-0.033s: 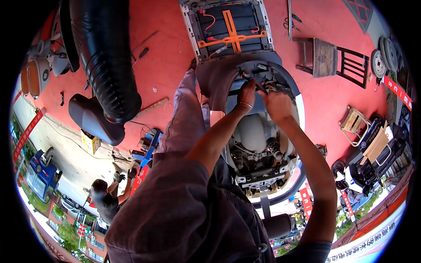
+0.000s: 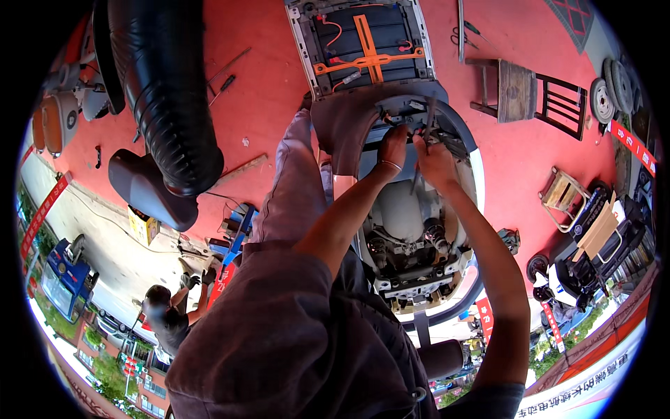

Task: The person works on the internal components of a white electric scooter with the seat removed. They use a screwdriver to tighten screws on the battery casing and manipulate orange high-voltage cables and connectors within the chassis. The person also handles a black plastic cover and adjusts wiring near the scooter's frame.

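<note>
While red floor (image 2: 504, 181) leaves room to the right, one opened vehicle body (image 2: 336, 115) fills the middle, with one wooden chair (image 2: 517, 93) well apart. Inside its curved rim, near the far edge, both forearms reach forward. The right hand (image 2: 438, 166) pinches one slim, blurred tool (image 2: 430, 115); the left hand (image 2: 393, 145) curls just beside, its hold impossible to tell.

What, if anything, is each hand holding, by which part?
The right hand grips a thin dark tool around its middle; what the left hand holds cannot be told.
</note>
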{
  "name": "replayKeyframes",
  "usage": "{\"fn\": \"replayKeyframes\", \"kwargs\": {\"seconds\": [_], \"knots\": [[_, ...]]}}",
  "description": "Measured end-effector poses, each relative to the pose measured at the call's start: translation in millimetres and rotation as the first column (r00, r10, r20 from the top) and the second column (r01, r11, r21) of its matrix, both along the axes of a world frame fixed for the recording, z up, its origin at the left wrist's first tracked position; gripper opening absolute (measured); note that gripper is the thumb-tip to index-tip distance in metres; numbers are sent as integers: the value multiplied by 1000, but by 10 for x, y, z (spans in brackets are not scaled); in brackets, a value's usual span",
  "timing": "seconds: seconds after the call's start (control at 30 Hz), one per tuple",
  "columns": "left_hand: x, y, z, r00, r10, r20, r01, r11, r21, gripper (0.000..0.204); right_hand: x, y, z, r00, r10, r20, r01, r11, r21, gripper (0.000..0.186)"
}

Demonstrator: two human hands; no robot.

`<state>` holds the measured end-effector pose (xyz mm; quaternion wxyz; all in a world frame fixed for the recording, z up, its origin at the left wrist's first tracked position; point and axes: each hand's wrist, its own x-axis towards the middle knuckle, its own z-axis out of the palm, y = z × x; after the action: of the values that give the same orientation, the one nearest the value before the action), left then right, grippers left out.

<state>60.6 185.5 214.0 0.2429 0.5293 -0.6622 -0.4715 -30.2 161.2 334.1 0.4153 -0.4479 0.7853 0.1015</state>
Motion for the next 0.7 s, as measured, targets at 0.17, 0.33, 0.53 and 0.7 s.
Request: {"fn": "replayKeyframes", "kwargs": {"seconds": [0.17,0.33,0.53,0.7], "knots": [[10,94,-300,995,72,-75,-70,997,25,15,216,-69,406,948,284,-146,-315,905,-284,32],[-56,92,-330,995,100,-24,-100,995,-9,9,0,-107,358,743,564,-360,-668,595,-447,28],[-48,75,-209,991,121,56,-122,992,27,9,81,-17,176,953,247,-175,-297,875,-382,25],[-33,73,-120,992,66,112,-74,995,70,9,143,-69,517,894,355,-274,-435,836,-334,25]]}}
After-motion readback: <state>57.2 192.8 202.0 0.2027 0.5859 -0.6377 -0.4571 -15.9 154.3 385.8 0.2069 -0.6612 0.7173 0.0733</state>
